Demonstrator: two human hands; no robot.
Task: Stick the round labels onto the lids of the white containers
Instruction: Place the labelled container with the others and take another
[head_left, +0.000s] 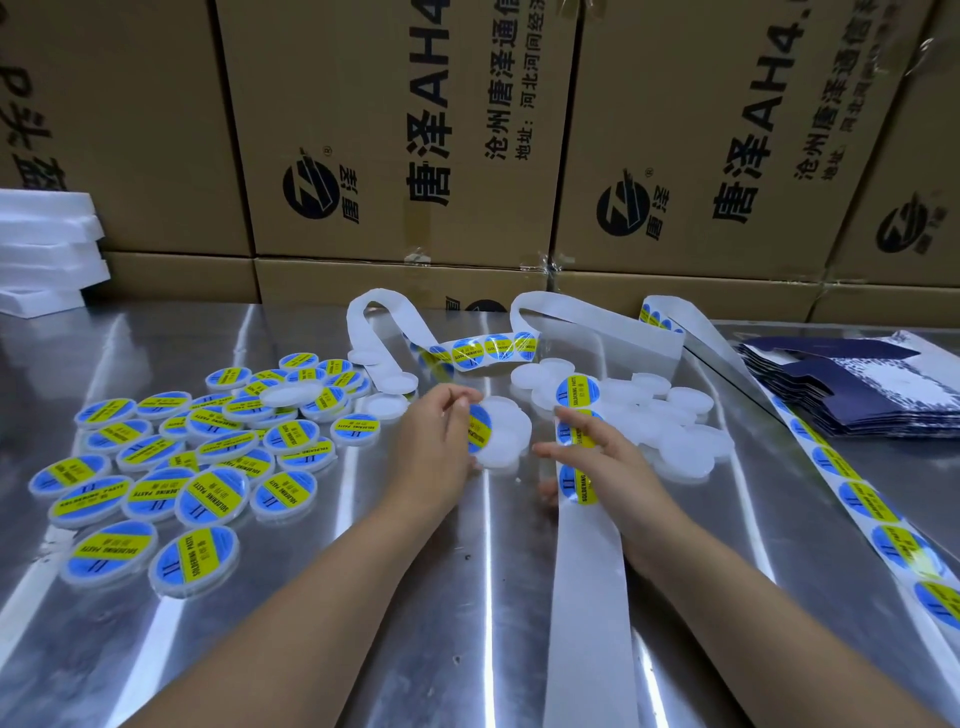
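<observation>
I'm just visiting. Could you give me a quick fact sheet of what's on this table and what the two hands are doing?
Surface: shiny metal table
Left hand: holds a white container with a blue-and-yellow label at its edge
Right hand: fingers straight, over the label strip
Finished pile: labelled containers, on the left
Waiting pile: plain white containers, beyond the right hand
Background: stacked cardboard boxes

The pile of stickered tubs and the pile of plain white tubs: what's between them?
Head view: the left hand holds a white tub between them, with a blue and yellow sticker on it.
</observation>
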